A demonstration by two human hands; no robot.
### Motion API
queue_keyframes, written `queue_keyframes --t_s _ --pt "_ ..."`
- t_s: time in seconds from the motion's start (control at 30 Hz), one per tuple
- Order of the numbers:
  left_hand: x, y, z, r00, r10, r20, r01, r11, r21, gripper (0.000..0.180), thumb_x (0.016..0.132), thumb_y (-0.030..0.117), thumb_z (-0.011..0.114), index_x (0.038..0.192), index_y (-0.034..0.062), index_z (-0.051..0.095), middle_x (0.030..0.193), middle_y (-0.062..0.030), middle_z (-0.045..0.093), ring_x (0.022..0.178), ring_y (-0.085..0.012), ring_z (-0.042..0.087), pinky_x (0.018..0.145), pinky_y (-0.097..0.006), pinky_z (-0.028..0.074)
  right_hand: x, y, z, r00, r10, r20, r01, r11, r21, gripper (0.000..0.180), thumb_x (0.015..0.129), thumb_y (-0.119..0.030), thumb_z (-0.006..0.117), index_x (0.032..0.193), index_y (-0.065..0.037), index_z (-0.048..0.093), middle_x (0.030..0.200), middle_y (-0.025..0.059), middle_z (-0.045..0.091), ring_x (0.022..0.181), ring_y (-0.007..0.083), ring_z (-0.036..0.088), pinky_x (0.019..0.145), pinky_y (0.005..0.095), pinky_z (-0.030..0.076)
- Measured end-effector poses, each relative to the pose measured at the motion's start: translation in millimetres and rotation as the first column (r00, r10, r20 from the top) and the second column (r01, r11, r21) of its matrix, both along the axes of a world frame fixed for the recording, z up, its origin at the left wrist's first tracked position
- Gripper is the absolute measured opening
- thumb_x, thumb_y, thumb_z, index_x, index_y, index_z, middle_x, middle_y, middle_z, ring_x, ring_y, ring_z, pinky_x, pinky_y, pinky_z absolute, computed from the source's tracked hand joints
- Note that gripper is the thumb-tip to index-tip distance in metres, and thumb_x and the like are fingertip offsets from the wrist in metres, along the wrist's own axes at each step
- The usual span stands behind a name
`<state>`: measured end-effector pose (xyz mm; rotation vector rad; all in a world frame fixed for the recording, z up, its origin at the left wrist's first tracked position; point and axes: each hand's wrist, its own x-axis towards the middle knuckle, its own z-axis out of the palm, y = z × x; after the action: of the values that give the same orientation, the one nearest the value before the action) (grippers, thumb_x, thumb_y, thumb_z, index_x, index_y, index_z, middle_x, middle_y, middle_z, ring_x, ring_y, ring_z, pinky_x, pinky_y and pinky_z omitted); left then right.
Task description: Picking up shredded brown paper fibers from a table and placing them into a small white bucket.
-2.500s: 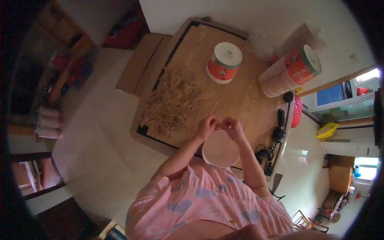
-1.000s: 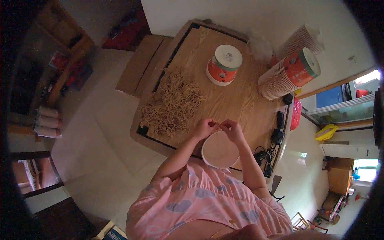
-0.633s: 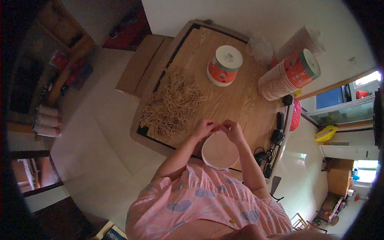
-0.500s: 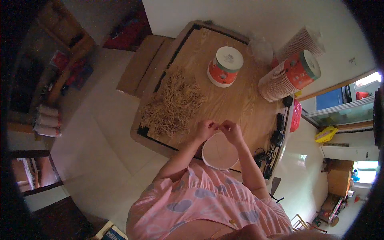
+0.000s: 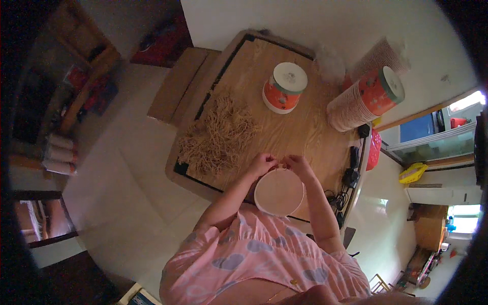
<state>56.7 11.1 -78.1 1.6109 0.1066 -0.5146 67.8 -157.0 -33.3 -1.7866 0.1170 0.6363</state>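
Left hand (image 5: 262,164) and right hand (image 5: 297,163) met, fingertips pinched together over bowl (image 5: 279,191) rim at near tabletop (image 5: 300,134) edge (pinched item too small to identify); strand pile (image 5: 221,137) lay left.

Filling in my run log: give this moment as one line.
left hand: fingertips meet right | right hand: same | round white paper bowl: under both | tan fibre pile: left on wooden table

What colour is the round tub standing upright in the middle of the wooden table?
The round paper tub is orange-red with a white lid, seen best in the head view.
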Motion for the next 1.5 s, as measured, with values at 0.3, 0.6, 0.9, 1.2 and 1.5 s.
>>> queue_keyframes --t_s 0.3,0.6,0.9,1.2,1.5 --pt "10.0 -5.8 -13.8 0.994 -0.034 0.1 0.012 0.976 0.219 0.013 0.071 0.019 0.062 0.075 0.0069 0.063 0.07 -0.0052 0.062 0.063 -0.0143 0.058 0.06 -0.03 0.046 4.4 -12.6 -51.8 0.998 0.055 -0.007 -0.055 0.996 -0.071 0.021 0.079 -0.022 0.058 0.072 -0.003 0.062 0.063 -0.0026 0.053 0.056 0.0057 0.045 0.049 0.0221 0.037" --pt "13.1 -11.7 -17.9 0.958 -0.091 0.271 -0.015 0.931 0.364 0.013 0.065 0.017 0.064 0.071 0.0055 0.061 0.068 -0.0087 0.061 0.063 -0.0216 0.06 0.059 -0.033 0.046 8.3 -3.9 -44.7 0.994 -0.012 -0.108 -0.009 0.981 -0.192 0.021 0.076 -0.022 0.061 0.066 -0.005 0.06 0.057 -0.0037 0.05 0.051 0.0057 0.042 0.045 0.0216 0.033" --pt "11.7 -13.4 -10.9 0.922 -0.16 0.351 -0.017 0.893 0.45 0.012 0.065 0.018 0.063 0.07 0.0068 0.06 0.068 -0.01 0.061 0.063 -0.0247 0.06 0.057 -0.036 0.046 11.6 -13.9 -41.8 0.992 0.096 -0.087 -0.107 0.984 -0.14 0.024 0.074 -0.025 0.063 0.061 -0.006 0.057 0.055 -0.0043 0.048 0.051 0.0049 0.041 0.046 0.0209 0.033" --pt "14.2 -2.7 -20.5 0.942 -0.019 0.335 -0.107 0.928 0.355 0.013 0.066 0.018 0.061 0.066 0.0055 0.059 0.063 -0.0108 0.059 0.061 -0.0271 0.058 0.056 -0.037 0.046 1.6 -18.4 -23.7 0.975 0.138 -0.174 -0.147 0.988 -0.044 0.017 0.076 -0.021 0.061 0.076 -0.004 0.061 0.066 -0.0026 0.054 0.06 0.0075 0.048 0.052 0.0252 0.039" --pt "14.5 -5.6 0.1 0.919 -0.141 0.367 -0.017 0.918 0.397 0.012 0.068 0.017 0.06 0.07 0.0051 0.06 0.066 -0.0093 0.06 0.064 -0.0258 0.059 0.058 -0.036 0.046 11.9 -14.0 -45.3 0.995 0.095 -0.019 -0.096 0.993 -0.06 0.017 0.078 -0.019 0.059 0.072 -0.003 0.06 0.059 -0.0022 0.051 0.054 0.0054 0.044 0.048 0.0212 0.035"
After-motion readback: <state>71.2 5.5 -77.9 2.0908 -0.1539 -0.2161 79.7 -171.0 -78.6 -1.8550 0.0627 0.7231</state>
